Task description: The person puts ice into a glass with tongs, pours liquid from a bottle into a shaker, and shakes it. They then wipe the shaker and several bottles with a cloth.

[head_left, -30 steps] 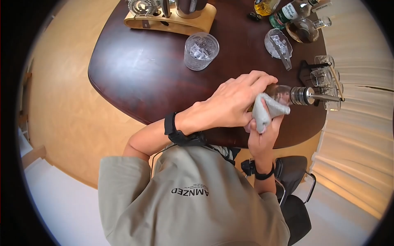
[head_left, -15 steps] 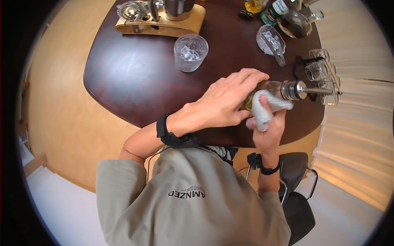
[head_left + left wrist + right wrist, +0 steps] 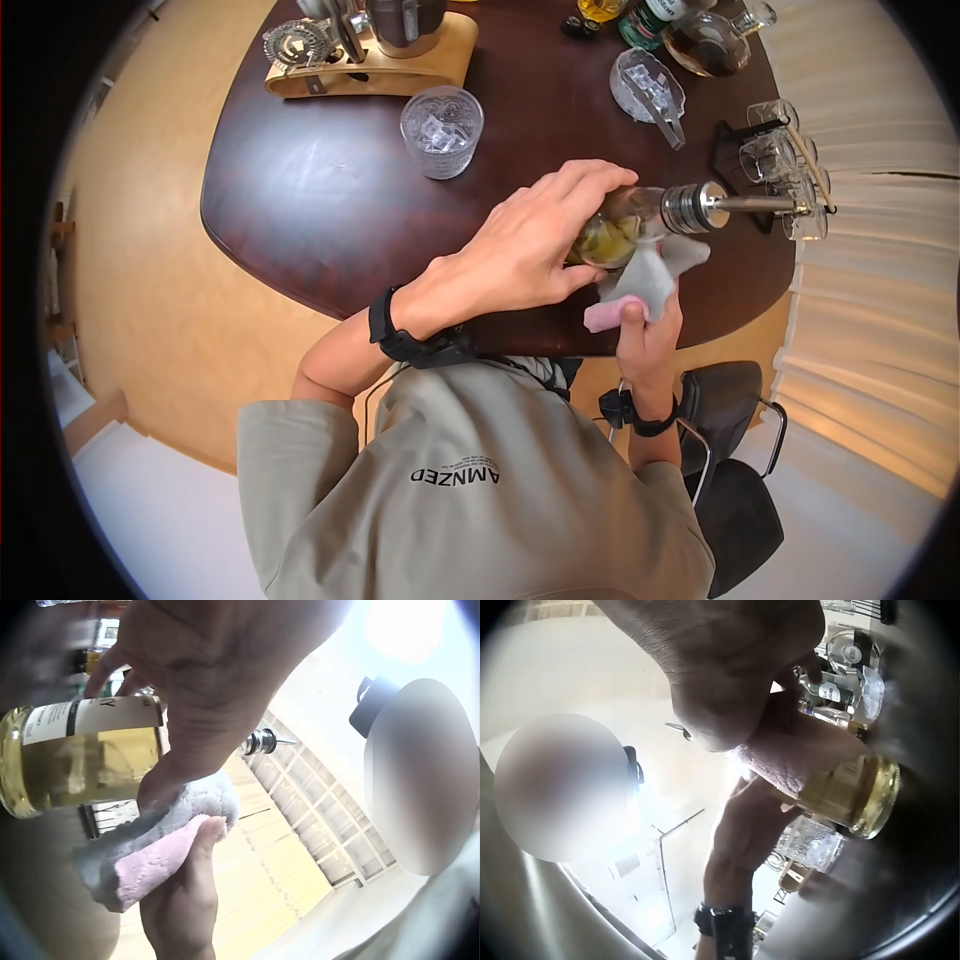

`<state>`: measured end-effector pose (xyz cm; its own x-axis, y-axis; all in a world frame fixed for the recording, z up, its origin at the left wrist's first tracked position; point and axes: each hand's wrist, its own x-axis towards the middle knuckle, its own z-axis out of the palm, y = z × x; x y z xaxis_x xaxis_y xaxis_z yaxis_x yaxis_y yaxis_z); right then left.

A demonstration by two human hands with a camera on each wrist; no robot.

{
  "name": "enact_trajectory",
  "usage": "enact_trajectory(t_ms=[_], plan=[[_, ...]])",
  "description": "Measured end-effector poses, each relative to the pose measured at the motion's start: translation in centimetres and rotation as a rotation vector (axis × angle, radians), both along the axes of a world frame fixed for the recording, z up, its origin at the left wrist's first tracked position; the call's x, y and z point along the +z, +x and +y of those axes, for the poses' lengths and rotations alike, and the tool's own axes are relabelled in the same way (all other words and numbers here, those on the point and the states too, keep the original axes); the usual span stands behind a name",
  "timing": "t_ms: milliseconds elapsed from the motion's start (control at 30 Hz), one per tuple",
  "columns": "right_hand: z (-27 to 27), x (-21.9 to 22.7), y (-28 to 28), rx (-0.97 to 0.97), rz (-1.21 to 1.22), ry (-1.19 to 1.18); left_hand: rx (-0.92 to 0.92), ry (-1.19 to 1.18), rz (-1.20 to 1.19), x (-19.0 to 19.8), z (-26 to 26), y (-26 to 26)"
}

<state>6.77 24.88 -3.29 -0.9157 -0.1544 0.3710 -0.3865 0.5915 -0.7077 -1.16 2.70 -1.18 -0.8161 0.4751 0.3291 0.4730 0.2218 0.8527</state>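
Note:
A clear bottle [image 3: 620, 232] of yellow liquid, with a metal pourer, lies tilted sideways above the table edge, its pourer pointing right. My left hand [image 3: 520, 245] grips its body from above, thumb on the near side. Beneath the neck, my right hand [image 3: 648, 345] pinches a grey and pink cloth [image 3: 648, 280] against the glass. The left wrist view shows the labelled bottle [image 3: 90, 754] and the right thumb pressing on the folded cloth [image 3: 150, 859]. In the right wrist view, the cloth [image 3: 776, 765] touches the bottle [image 3: 847, 795]; the right fingertips are partly hidden.
A glass of ice [image 3: 441, 135] stands left of the bottle. Behind are a wooden stand [image 3: 380, 72] with bar tools and an ice bowl [image 3: 645, 88] with tongs. Several bottles stand at the back right, near a rack [image 3: 735, 145] of small glasses. Chairs [image 3: 735, 500] are below right.
The cloth has shifted down along the bottle's near side and hangs more unfolded, with its pink side showing. More of the bottle's body is uncovered. The head view has shifted slightly.

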Motion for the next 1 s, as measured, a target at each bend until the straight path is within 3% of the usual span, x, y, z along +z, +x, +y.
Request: enact_trajectory(t_ms=[100, 267, 333, 367, 533, 633, 867, 1000], plan=[[-0.7, 1.2, -0.7, -0.026, -0.326, -0.252, 0.005, 0.006, 0.0, 0.2, 0.1, 0.0], [-1.7, 2.8, -3.4, -0.06, -0.282, -0.253, 0.031, -0.016, 0.033, 0.4, 0.5, 0.1], [-2.2, 2.9, -2.8, -0.101, -0.257, -0.328, 0.063, 0.002, 0.058, 0.4, 0.6, 0.2], [-1.6, 2.1, -1.8, -0.076, -0.266, -0.235, 0.065, 0.008, 0.054, 0.3, 0.6, 0.2], [-0.9, 0.0, 1.5, -0.003, -0.278, -0.247, 0.043, 0.01, 0.045, 0.1, 0.6, 0.1], [-1.7, 3.7, -1.8, 0.046, -0.456, -0.399, 0.033, 0.017, 0.036, 0.4, 0.6, 0.0], [-1.3, -0.1, -4.3, -0.085, -0.435, -0.597, 0.05, -0.014, 0.009, 0.8, 0.9, 0.3], [-0.9, -2.1, -3.2, -0.13, -0.557, -0.559, 0.03, -0.014, 0.02, 0.4, 0.9, 0.1]])
